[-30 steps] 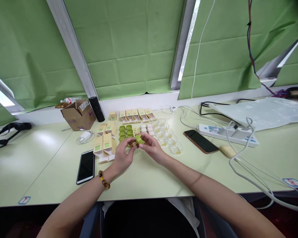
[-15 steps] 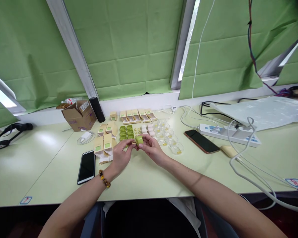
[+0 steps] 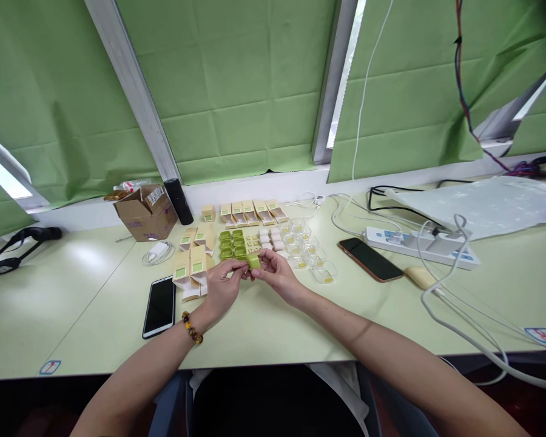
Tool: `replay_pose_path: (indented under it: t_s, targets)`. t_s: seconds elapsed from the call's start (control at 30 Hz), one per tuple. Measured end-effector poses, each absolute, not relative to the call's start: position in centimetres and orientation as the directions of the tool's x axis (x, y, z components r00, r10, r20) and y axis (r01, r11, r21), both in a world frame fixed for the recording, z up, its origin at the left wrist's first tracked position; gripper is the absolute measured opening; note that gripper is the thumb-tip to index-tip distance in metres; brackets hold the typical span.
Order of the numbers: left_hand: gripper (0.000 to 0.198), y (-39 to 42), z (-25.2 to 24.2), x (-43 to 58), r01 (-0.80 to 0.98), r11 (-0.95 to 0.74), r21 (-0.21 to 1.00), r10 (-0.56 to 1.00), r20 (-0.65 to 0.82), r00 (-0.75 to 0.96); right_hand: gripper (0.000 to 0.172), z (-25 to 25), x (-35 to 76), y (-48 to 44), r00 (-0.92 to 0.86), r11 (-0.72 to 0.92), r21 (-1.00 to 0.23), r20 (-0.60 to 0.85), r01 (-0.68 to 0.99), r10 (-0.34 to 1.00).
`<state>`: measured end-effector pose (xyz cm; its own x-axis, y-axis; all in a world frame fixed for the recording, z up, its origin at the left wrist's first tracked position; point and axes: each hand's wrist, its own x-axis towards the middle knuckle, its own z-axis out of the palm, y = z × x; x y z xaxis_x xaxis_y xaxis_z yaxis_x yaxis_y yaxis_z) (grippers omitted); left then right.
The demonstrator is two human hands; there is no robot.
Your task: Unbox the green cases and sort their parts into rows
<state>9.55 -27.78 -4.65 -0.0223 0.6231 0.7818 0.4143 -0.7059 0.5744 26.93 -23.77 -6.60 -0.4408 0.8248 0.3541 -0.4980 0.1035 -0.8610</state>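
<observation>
My right hand has its fingers closed round a small green plastic cup, held tilted just above the table. At the cup's left side my left hand is closed in a pinch. Whatever lies between its fingertips is too small and hidden to name. Behind my hands stand rows of similar green square cups. Beside them lie small cream-coloured pieces, then whitish-pink blocks. Several clear plastic covers with yellow marks sit to the right.
Small open cartons stand left of my hands, with more cartons at the back. A phone lies left and another phone right. A power strip with trailing cables and a cardboard box flank the area.
The green cup has turned and tilted between my fingers. A small cream-coloured piece seen earlier at my left fingertips is now hidden. My arms stay in nearly the same place.
</observation>
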Motion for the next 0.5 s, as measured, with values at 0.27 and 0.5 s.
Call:
replay_pose_path:
  t_s: [0.27,0.5]
  targets:
    - [0.009,-27.57,-5.61,9.45,0.383,-0.663,0.643,0.687,0.726,-0.031,0.049,-6.03,26.87,-23.95,-0.434,0.149,-0.886,0.355,-0.439,0.828]
    - [0.044,-27.65,-4.89,8.93,0.373,-0.644,0.668,0.722,0.691,0.008,0.047,-5.74,27.26,-23.51,-0.247,0.492,-0.862,0.506,-0.117,0.827]
